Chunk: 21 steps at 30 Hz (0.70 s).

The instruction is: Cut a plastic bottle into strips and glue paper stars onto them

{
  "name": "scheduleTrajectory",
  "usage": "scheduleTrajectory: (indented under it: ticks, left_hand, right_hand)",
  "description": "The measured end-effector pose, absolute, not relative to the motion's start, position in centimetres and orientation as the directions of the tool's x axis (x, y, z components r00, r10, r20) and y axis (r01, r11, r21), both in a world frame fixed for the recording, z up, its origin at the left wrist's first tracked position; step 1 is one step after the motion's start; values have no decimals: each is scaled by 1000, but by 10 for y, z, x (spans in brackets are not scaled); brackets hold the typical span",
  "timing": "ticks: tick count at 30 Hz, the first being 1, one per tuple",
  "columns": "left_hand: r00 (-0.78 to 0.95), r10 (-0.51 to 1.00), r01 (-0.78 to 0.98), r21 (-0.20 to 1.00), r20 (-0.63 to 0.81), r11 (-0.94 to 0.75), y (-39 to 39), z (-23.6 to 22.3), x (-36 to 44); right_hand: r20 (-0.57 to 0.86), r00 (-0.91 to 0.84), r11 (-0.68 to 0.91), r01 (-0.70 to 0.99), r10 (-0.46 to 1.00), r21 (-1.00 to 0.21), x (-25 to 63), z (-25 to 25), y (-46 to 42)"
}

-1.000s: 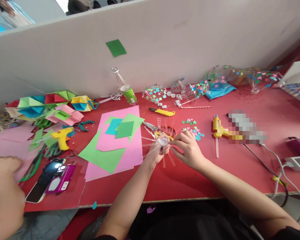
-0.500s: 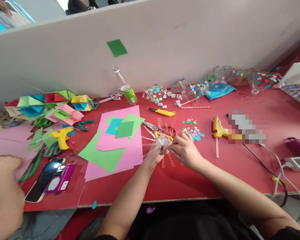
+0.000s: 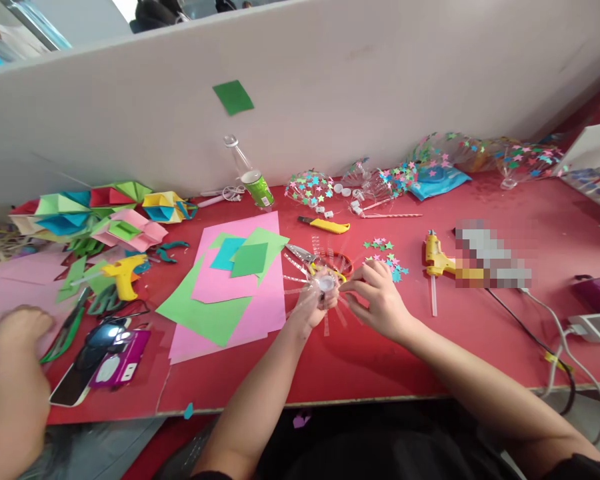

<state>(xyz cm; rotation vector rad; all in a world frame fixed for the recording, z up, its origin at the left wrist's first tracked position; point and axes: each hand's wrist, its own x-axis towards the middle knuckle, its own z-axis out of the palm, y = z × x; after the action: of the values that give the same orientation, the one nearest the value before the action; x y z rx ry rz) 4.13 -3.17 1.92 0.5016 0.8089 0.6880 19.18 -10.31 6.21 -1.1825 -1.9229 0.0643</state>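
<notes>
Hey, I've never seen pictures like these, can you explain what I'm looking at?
There's no machine: a camera worn on somebody's head looks forward and down. Their bare left hand holds a clear plastic piece with thin strips spreading outward. Their right hand is beside it; whether it grips a strip is unclear. On the red table lie scissors, star cutouts, a yellow cutter, coloured paper and yellow glue guns. The far-left forearm is another person's.

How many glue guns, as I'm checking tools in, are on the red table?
2. One yellow glue gun lies left of the stacked paper; the other glue gun lies right of the loose stars. More may be hidden.
</notes>
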Motion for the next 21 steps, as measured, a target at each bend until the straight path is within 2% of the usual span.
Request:
scheduleTrajectory:
  ticks: [5, 10, 21]
  left_hand:
    - [578, 678, -328, 632, -454, 702, -29, 23, 39]
    - [573, 682, -318, 643, -455, 696, -31, 27, 39]
    - [602, 670, -274, 676, -434, 684, -30, 25, 38]
  right_hand:
    - [695, -30, 540, 654, 718, -530, 202, 72, -105]
    - [654, 48, 490, 621, 755, -612, 209, 75, -103]
    - [670, -13, 509, 662, 742, -550, 211, 74, -98]
